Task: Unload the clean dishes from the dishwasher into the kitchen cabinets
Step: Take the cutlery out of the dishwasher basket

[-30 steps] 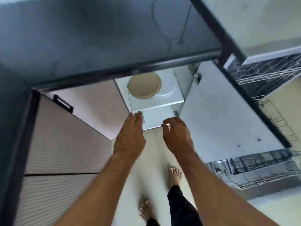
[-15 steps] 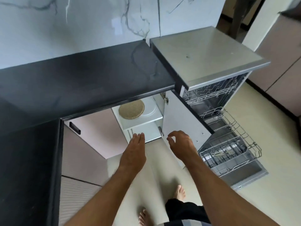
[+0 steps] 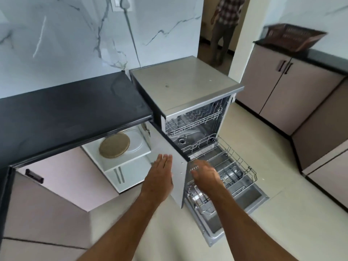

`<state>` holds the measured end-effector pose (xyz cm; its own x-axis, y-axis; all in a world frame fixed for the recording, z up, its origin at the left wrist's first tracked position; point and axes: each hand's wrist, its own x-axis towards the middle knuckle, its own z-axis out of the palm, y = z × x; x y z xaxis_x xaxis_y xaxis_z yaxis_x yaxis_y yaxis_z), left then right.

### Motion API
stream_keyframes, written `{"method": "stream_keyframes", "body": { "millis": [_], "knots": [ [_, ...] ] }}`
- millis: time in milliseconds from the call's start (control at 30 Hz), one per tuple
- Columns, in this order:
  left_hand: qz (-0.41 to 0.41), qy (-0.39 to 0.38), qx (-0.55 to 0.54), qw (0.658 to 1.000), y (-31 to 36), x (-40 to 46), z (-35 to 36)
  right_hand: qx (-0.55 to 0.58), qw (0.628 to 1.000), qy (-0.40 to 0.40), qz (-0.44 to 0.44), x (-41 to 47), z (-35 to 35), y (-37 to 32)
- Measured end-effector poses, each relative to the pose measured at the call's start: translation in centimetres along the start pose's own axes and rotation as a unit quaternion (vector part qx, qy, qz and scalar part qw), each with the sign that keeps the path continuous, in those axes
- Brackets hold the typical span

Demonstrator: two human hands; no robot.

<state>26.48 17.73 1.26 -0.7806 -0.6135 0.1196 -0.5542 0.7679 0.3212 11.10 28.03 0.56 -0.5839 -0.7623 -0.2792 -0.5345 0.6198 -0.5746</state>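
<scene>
The dishwasher (image 3: 185,85) stands open at centre, its lower rack (image 3: 231,166) pulled out over the dropped door. Left of it, under the black counter, a cabinet is open, with a round tan mat (image 3: 114,145) and a white plate (image 3: 136,143) on its shelf. The white cabinet door (image 3: 169,147) swings out between cabinet and dishwasher. My left hand (image 3: 160,178) is flat with straight fingers in front of that door's inner face. My right hand (image 3: 205,176) hovers over the rack near the door's edge, fingers loosely bent, holding nothing.
A black counter (image 3: 66,113) runs along the marble wall. Pink cabinets (image 3: 286,87) line the right side, with a brown basket (image 3: 293,36) on top. Another person (image 3: 224,25) stands in the doorway at the back. Pale floor (image 3: 273,157) lies right of the dishwasher.
The view has lifted from under the counter to the whole kitchen. Both hands have moved right, from the cabinet opening toward the cabinet door and the lower rack.
</scene>
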Motion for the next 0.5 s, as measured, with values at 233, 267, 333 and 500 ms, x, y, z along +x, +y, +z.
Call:
{"method": "stream_keyframes", "body": {
  "millis": [233, 267, 333, 500],
  "knots": [
    [0.061, 0.008, -0.026, 0.998, 9.6, 1.4, 3.5, 0.045, 0.997, 0.044, 0.039, -2.1, -7.4, 9.6],
    [0.057, 0.005, -0.028, 0.998, 10.5, 1.5, 3.9, 0.043, 0.997, 0.047, 0.036, -2.1, -8.0, 10.5],
    [0.050, -0.003, -0.034, 0.998, 11.8, 1.8, 4.7, 0.051, 0.997, 0.047, 0.035, -2.0, -9.1, 12.2],
    [0.040, -0.033, -0.044, 0.998, 13.1, 2.5, 6.7, 0.055, 0.995, 0.045, 0.069, -0.8, -10.1, 15.4]
  ]
}}
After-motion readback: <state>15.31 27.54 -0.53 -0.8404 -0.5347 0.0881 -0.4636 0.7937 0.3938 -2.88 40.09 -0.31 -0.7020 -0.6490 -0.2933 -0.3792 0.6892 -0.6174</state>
